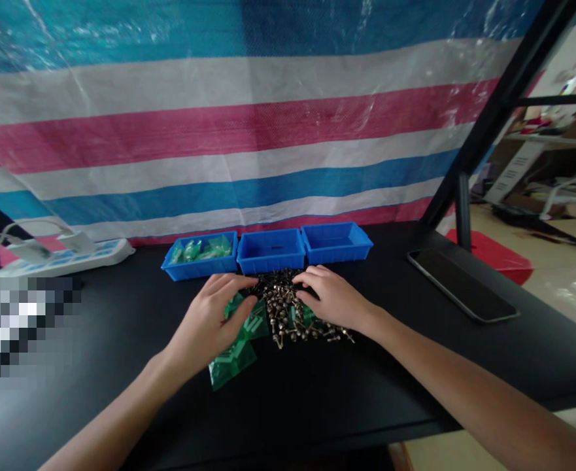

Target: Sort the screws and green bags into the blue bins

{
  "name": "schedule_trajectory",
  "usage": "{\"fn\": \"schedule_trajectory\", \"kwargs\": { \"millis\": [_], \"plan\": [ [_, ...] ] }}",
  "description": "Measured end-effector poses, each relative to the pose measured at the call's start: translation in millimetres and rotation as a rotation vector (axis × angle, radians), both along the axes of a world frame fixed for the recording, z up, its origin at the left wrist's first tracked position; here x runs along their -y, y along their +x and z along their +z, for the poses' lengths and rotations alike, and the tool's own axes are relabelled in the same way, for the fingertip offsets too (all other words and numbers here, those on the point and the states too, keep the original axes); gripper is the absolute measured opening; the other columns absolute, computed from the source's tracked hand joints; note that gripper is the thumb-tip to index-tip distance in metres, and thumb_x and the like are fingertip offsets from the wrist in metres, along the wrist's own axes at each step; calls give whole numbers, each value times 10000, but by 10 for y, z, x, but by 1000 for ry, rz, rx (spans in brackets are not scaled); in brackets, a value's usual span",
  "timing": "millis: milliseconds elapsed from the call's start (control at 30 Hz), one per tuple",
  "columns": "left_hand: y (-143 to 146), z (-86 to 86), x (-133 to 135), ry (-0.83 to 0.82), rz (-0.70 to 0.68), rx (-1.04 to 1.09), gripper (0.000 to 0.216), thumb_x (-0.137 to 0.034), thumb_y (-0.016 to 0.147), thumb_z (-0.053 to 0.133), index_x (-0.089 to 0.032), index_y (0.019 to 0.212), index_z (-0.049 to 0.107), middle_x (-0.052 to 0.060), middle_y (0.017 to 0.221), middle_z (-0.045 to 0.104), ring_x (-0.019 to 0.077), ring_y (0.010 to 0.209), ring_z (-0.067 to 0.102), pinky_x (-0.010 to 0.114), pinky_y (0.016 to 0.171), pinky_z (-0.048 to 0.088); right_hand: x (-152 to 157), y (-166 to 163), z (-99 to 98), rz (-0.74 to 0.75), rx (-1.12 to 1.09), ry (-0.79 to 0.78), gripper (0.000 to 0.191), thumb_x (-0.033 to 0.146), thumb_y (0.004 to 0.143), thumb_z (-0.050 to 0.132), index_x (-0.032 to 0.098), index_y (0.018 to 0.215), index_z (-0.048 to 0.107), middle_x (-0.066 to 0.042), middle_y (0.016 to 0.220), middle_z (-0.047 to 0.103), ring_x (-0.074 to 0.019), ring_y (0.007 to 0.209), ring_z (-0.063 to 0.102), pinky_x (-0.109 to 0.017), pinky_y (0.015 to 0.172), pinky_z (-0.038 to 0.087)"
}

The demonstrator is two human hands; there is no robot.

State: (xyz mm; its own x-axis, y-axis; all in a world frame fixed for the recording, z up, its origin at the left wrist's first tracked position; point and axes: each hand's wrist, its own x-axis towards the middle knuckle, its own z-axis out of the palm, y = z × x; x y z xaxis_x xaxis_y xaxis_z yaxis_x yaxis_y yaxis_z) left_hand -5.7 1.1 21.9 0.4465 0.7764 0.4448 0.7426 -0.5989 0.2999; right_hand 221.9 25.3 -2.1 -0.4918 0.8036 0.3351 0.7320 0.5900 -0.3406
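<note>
Packets of green plastic [231,367] lie at seven o'clock from the screw pile [280,304], where left hand [214,311] at nine and right hand [334,297] at three, fingers part-open, gripping nothing visible, seem sifting, calling next for pinching, blue trays [272,263] at twelve.

Screws [278,302] partly behind right hand [334,297] | 2 forearms [425,356] edge-cut

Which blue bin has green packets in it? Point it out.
The left bin, nearest the white power strip: green packets lie inside it, while the middle bin and right bin show none.
</note>
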Motion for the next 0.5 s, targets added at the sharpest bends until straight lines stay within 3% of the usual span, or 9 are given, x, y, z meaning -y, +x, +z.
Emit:
{"fn": "schedule_trajectory", "kwargs": {
  "millis": [133, 267, 500],
  "plan": [
    [114, -129, 42, -95, -143, 20, 213, -255, 853, 433, -192, 963, 604, 59, 906, 644, 197, 879, 555, 322, 794, 427, -8, -51, -53, 45, -73, 47, 167, 174, 826, 502, 177, 956, 608, -53, 886, 581, -183, 868, 508, -336, 805, 405],
    [126, -227, 8, -145, -165, 18, 200, -237, 848, 445, -183, 945, 612, 48, 878, 646, 181, 840, 562, 307, 769, 428, 8, -92, -75, 60, -96, 44, 140, 144, 824, 500, 169, 878, 627, -48, 828, 583, -176, 828, 506, -315, 765, 410],
    [117, -220, 9, -165, -145, 23, 195, -230, 838, 450, -193, 903, 630, 35, 823, 654, 177, 803, 570, 303, 745, 432, 7, -130, -83, 18, -141, 12, 109, 70, 760, 532, 162, 723, 577, -26, 746, 570, -157, 754, 503, -286, 695, 402]
  ]
}}
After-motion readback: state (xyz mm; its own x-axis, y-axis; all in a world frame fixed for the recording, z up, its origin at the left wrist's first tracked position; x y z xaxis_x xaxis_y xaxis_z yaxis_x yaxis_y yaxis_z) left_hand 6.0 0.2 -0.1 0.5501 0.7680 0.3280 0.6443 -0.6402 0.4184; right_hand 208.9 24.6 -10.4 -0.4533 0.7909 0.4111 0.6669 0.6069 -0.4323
